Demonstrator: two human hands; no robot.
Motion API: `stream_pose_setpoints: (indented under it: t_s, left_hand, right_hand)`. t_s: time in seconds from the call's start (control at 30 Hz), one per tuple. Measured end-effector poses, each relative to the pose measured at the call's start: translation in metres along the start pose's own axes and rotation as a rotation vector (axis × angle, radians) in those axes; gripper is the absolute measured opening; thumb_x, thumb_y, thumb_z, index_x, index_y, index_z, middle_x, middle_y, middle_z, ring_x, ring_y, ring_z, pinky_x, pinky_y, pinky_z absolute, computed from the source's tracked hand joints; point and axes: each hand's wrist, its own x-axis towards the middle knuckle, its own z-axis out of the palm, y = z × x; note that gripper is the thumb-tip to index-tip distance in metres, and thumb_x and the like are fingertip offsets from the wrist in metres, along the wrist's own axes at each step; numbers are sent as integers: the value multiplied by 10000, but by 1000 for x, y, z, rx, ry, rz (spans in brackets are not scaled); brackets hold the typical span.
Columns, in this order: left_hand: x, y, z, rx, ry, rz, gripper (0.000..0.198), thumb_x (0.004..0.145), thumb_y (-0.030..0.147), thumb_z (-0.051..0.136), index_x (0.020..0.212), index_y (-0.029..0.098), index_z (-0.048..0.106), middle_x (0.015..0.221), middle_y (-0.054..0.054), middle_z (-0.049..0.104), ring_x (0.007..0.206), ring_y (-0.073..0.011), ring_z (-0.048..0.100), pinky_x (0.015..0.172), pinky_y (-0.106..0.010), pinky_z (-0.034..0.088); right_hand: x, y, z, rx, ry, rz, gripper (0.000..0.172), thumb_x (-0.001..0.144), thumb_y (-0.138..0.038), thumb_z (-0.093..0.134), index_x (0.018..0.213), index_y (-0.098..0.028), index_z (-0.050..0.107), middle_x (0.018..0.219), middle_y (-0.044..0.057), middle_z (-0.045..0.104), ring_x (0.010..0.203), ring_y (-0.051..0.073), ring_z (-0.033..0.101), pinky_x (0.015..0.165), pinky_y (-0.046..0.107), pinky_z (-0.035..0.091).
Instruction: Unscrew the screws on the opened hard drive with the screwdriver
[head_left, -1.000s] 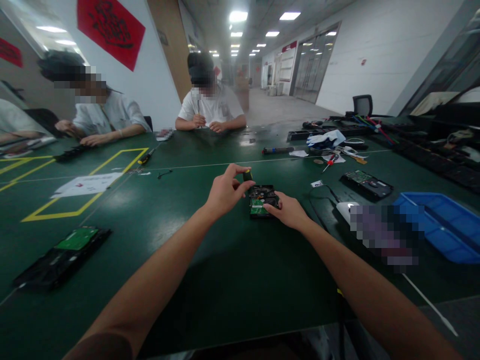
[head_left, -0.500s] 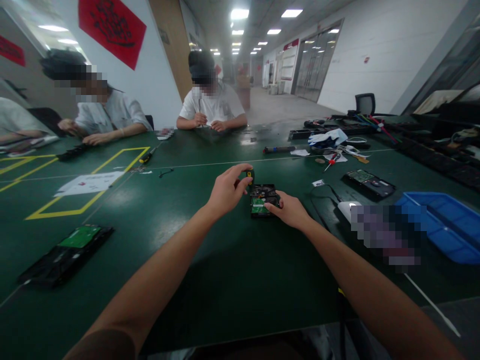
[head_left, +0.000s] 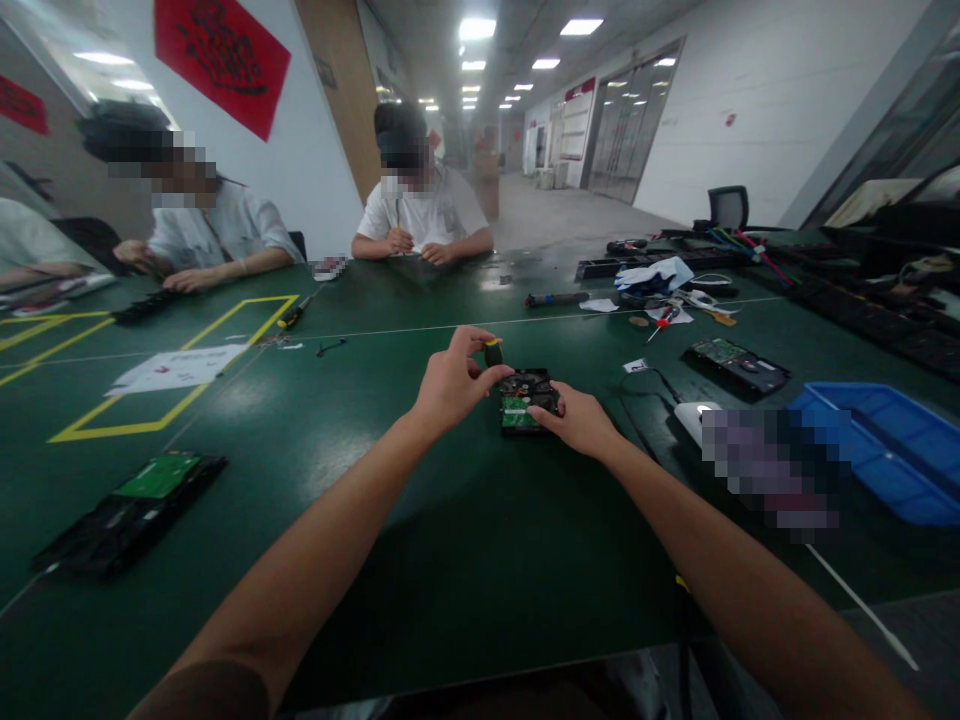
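In front of me a hard drive in a black frame lies on the green table, its green circuit board facing up. My right hand grips its right side, with the thumb over the board. At the drive's far left corner, my left hand is closed on a small screwdriver with a black and yellow handle. The handle leans to the left; its tip is too small and hidden to make out.
Another hard drive lies near left, and one more at right. A blue tray sits beside a pixelated object with a cable. A red screwdriver and cloth lie farther back. Two people work across the table.
The screwdriver handle in my left hand has tilted to the left, and the fingers have shifted around it, the thumb reaching farther right. My right hand and the hard drive have stayed put.
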Motion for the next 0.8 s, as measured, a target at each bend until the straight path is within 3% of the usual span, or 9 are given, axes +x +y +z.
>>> stream_pose_setpoints:
  t_s: [0.13,0.27,0.47,0.63,0.8]
  left_hand:
    - [-1,-1,0,7,-21,19,398,863,342,731,1171,262,491,1194,-56,740,502,-80,641,534,-236,521]
    - [-1,3,-2,71,-48,98,355,915,307,663,1244,253,540,1027,-36,740,536,-94,641,588,-254,534]
    - [0,3,-2,115,7,167,310,929,238,628,1238,228,612,1194,-78,684,612,-88,654,669,-283,549]
    - [-1,2,-2,143,-37,49,422,905,357,682,1283,228,543,798,-1,719,584,-149,676,633,-294,531]
    - [0,3,-2,101,8,-18,480,806,435,777,1140,239,493,1151,-72,751,597,-135,692,584,-284,527]
  right_hand:
    - [1,1,0,0,-10,8,517,935,-544,642,1315,-194,623,943,80,717,856,231,661,722,304,428]
    - [1,1,0,-4,-2,-6,524,939,-553,631,1328,-201,610,963,78,719,868,232,662,725,302,429]
    - [1,3,1,5,6,-38,497,945,-535,632,1315,-203,615,1049,94,725,905,234,669,736,298,441]
    - [1,4,2,14,11,-30,494,937,-536,643,1303,-205,622,1084,98,727,919,237,678,747,295,453]
    - [1,3,1,4,1,-8,527,935,-552,643,1326,-200,615,1025,93,733,887,239,679,733,300,448]
